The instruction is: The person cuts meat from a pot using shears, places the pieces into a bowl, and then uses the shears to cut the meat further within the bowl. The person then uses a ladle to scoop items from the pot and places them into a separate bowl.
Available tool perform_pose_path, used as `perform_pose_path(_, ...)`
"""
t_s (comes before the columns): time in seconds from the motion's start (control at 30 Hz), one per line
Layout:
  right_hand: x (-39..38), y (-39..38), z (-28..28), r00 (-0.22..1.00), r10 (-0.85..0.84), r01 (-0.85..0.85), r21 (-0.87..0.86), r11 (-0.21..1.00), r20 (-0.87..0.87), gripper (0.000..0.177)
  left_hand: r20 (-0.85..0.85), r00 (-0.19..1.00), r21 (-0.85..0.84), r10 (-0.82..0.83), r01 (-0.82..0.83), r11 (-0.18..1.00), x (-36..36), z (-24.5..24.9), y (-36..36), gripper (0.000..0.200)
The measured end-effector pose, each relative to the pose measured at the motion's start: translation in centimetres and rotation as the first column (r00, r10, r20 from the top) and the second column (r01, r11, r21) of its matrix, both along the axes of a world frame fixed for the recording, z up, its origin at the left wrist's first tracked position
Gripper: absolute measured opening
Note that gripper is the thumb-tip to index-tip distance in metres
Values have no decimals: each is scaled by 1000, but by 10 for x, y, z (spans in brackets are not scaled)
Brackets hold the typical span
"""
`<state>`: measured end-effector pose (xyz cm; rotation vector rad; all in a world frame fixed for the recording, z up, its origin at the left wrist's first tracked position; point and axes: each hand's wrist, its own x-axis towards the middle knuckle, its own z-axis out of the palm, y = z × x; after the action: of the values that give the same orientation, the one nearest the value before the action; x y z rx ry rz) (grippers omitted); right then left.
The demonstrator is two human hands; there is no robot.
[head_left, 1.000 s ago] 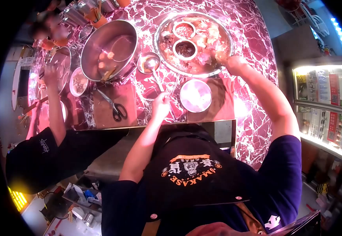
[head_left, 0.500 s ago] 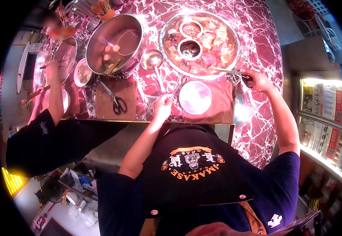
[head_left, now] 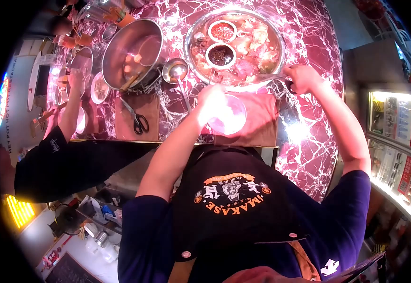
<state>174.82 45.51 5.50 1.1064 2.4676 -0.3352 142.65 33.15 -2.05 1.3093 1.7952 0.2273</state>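
My right hand (head_left: pixel 303 79) grips the black handles of a pair of scissors (head_left: pixel 270 77), whose metal blades reach over the near right rim of a large round platter (head_left: pixel 281 55). Sliced meat pieces (head_left: pixel 257 47) fill the platter around a bowl of red sauce (head_left: pixel 223 32) and a bowl of dark sauce (head_left: pixel 221 55). My left hand (head_left: pixel 211 100), washed out by glare, is closed on thin chopsticks (head_left: pixel 212 75) with their tips at the platter's near edge. It overlaps a white bowl (head_left: pixel 231 115) on a brown napkin (head_left: pixel 257 134).
Left of the platter lie a ladle (head_left: pixel 175 70) and a big metal pot (head_left: pixel 134 85) with a few pieces inside. Another pair of scissors (head_left: pixel 137 118) rests on a second napkin (head_left: pixel 148 132). A person's arm (head_left: pixel 71 108) works at the far left beside a small bowl (head_left: pixel 100 89).
My left hand has moved forward and right, from beside the white bowl to over its edge. My right hand with the scissors has moved forward and slightly left, over the meat.
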Motion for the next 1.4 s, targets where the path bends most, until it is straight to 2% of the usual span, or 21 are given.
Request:
perform_pose_path(0.03, -2, 7, -16, 1000, -3, 3, 2, 1000, -4, 45, -4, 1000, 2, -3, 3, 1000, 11, 4, 11, 28)
perform_pose_path(0.1, -6, 15, -39, 1000, -16, 15, -60, 998, -3, 42, -358, 882, -97, -306, 291, 952, 31, 17, 29, 23)
perform_pose_path(0.2, 3, 12, -43, 996, -29, 20, -118, 993, -80, 42, -384, 852, -130, -357, 332, 934, 41, -2, 38, 23)
perform_pose_path(0.23, 8, 8, -42, 991, -52, 33, -161, 986, -120, 43, -381, 854, -130, -355, 331, 935, 40, -12, 35, 23)
perform_pose_path(0.3, 17, 3, -37, 979, -94, 61, -183, 981, -178, 44, -207, 976, -3, -66, 67, 998, 37, -28, 27, 22)
perform_pose_path(0.33, 22, 2, -36, 969, -105, 64, -184, 981, -222, 46, -207, 976, -4, -67, 68, 998, 38, -29, 24, 22)
perform_pose_path(0.4, 35, 3, -40, 960, -96, 47, -187, 981, -262, 50, -53, 993, 38, 110, -108, 993, 39, -30, 14, 22)
perform_pose_path(0.43, 34, 0, -34, 960, -100, 50, -189, 981, -263, 50, -55, 993, 37, 106, -104, 994, 39, -36, 10, 22)
perform_pose_path(0.5, 38, -3, -18, 960, -167, 133, -157, 979, -225, 52, -50, 991, 237, 124, -109, 965, 37, -49, 4, 23)
perform_pose_path(0.7, 43, 0, 5, 902, -146, 106, -121, 987, -405, 51, 28, 994, 252, 110, -113, 961, 27, -25, 20, 24)
perform_pose_path(0.73, 43, 4, 2, 890, -152, 108, -127, 986, -430, 51, -5, 1000, 467, 18, -13, 884, 16, -54, 24, 26)
perform_pose_path(0.77, 40, 6, 3, 876, -160, 112, -132, 985, -455, 51, -8, 1000, 468, 10, -5, 883, 10, -48, 30, 26)
perform_pose_path(0.83, 28, 14, -1, 891, -166, 129, -116, 985, -423, 49, 162, 984, 345, 68, -121, 931, -2, -37, 40, 28)
perform_pose_path(0.9, 14, 16, -8, 888, -178, 155, -88, 984, -423, 45, 175, 980, 256, 90, -134, 957, -18, -46, 48, 29)
perform_pose_path(0.97, -3, 12, -13, 906, -145, 151, -16, 988, -398, 38, 141, 987, 259, 82, -116, 959, -33, -52, 53, 26)
perform_pose_path(1.0, -11, 7, -11, 920, -192, 194, -29, 981, -343, 34, 41, 999, 386, 33, -46, 922, -42, -69, 53, 24)
perform_pose_path(1.1, -17, 3, -29, 905, -269, 299, 41, 953, -330, 32, -80, 994, 516, 78, -25, 856, -49, -65, 42, 23)
perform_pose_path(1.17, -13, 0, -26, 896, -319, 343, 25, 939, -310, 35, -14, 996, 484, 91, -73, 872, -46, -49, 31, 23)
perform_pose_path(1.23, -6, -10, -17, 886, -366, 385, 10, 923, -286, 37, -120, 987, 408, 107, -50, 912, -30, -17, 23, 22)
perform_pose_path(1.3, 0, -23, 7, 879, -420, 423, -38, 905, -225, 46, -113, 989, 494, 95, -27, 869, -25, -17, 20, 20)
perform_pose_path(1.4, -1, -42, 34, 913, -400, 398, -43, 916, -78, 51, -258, 966, 437, -28, 143, 888, -10, -3, 17, 24)
